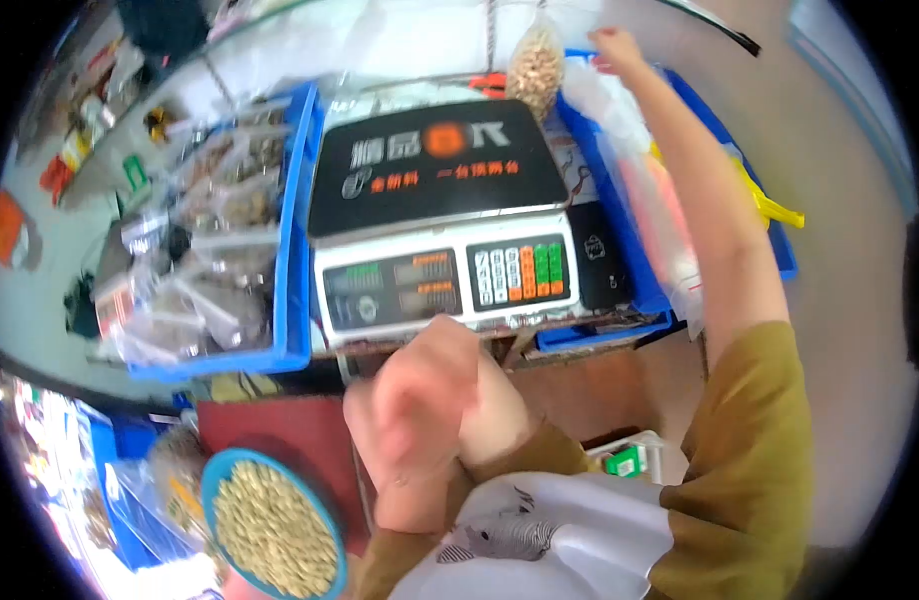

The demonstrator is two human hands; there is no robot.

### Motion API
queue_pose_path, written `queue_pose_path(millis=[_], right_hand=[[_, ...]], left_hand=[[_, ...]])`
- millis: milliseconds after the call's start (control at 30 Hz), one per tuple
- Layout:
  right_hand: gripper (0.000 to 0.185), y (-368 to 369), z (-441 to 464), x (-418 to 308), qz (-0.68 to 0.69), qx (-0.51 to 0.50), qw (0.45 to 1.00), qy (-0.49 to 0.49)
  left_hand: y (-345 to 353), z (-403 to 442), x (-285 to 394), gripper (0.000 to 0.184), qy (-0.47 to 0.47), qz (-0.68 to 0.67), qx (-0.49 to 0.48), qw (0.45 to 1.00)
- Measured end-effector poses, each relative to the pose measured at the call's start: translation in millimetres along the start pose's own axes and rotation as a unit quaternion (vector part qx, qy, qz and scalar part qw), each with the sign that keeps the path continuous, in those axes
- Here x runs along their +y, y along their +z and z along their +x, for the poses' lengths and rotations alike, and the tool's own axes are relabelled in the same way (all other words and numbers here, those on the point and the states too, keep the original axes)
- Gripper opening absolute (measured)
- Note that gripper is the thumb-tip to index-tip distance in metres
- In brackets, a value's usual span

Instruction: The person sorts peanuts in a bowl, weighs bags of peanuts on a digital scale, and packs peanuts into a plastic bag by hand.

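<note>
Head view: bag of nuts [536,75], long axis upright, lies left of my nearer right hand [617,50]; left hand [417,398] blurred. Both hands' fingers: I cannot tell.

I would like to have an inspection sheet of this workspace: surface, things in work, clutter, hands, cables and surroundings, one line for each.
Surface: counter, largely covered by the scale and two trays.
Things in work: the scale's black platform has no load; a clear bag of nut-like pieces is beyond it.
Clutter: left blue tray crowded with packed bags; right blue tray holds loose plastic.
Hands: left hand blurred before the scale; right hand at the right tray's far end; grip unclear on both.
Cables: nothing seen for certain.
Surroundings: blue basin of pale pieces, lower left.
</note>
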State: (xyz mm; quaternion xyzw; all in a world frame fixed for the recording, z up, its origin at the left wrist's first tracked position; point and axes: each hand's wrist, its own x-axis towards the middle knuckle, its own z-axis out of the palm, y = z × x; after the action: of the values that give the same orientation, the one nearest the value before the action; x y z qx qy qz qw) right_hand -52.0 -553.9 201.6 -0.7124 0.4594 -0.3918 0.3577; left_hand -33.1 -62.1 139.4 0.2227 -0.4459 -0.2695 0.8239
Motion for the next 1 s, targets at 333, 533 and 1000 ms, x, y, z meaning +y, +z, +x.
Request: queue_pose_path(millis=[333,533,1000], right_hand=[[0.053,-74,-296,-75,0.074,-0.28,0.924,-0.251],[0.046,-60,-398,-39,0.061,-0.307,0.86,-0.404],[0.034,46,-476,17,0.189,-0.24,0.907,-0.29]], left_hand=[[27,-18,151,0.008,0.185,-0.062,-0.182,0.964],[50,-35,174,0.006,0.177,-0.045,-0.153,0.971],[-10,-106,95,0.022,0.191,0.237,0.073,0.95]])
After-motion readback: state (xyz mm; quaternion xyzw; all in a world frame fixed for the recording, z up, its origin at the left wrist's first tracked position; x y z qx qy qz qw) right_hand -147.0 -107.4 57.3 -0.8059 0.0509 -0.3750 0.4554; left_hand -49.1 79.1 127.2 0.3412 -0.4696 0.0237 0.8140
